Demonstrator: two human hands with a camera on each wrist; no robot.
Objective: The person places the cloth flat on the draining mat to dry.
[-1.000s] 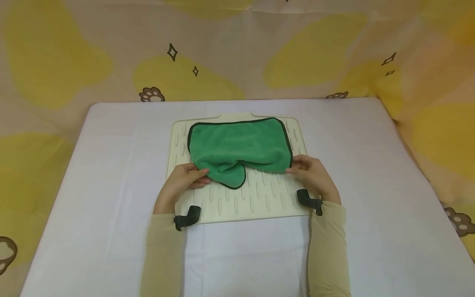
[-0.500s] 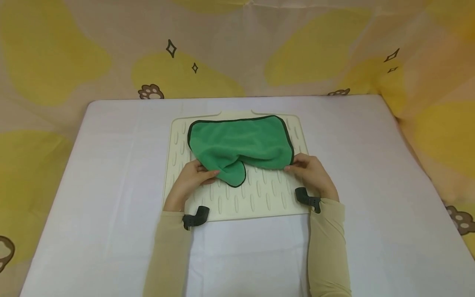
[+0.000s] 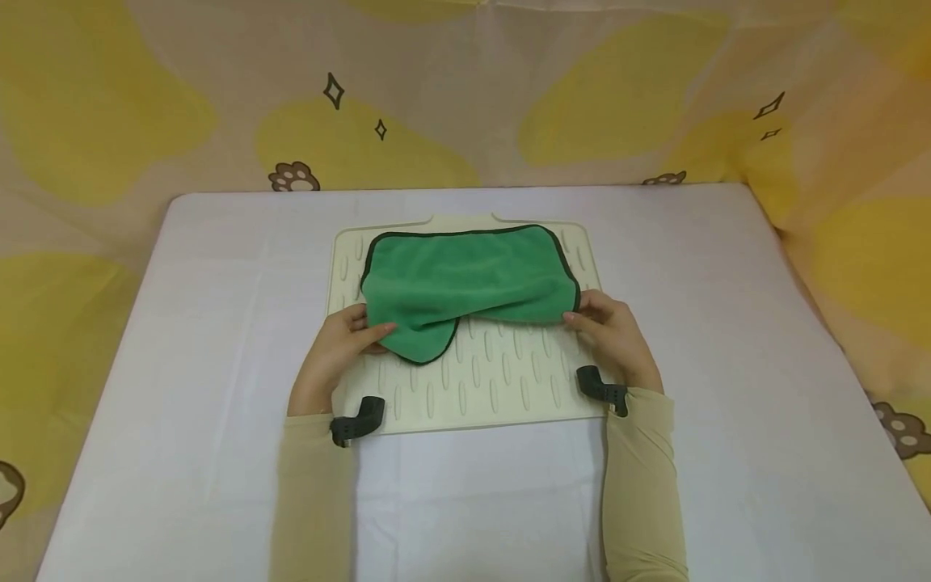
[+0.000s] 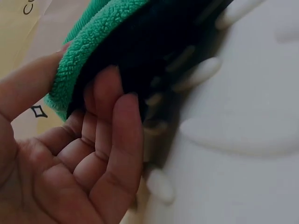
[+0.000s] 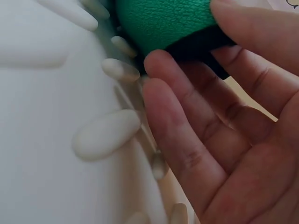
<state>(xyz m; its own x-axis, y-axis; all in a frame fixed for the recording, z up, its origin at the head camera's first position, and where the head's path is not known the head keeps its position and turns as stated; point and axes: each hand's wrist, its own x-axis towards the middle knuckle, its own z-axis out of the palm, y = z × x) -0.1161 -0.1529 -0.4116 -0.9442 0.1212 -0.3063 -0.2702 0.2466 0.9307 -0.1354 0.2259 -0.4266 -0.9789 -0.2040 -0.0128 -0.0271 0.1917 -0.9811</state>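
**White table (image 3: pixel 742 364), cream ridged mat (image 3: pixel 476 404), green cloth (image 3: pixel 465 271)**

The mat lies on the table, the cloth over its far part — left hand (image 3: pixel 336 349) pinching the cloth's near left side, right hand (image 3: pixel 617 338) pinching its near right corner.

Wide room is lying on the table (image 3: pixel 735 323) to the left and right of the ridged mat (image 3: pixel 465 408), and a strip is running along its near edge between the 2 sleeves (image 3: pixel 643 485). Between the left hand (image 3: pixel 330 352) and right hand (image 3: pixel 618 335), a passage is leading over raised ridges to the green cloth (image 3: pixel 465 267), whose drooping fold is narrowing it on the left. 2 black wrist mounts (image 3: pixel 602 390) are jutting inward, and a patterned backdrop (image 3: pixel 494 97) is bounding the far side
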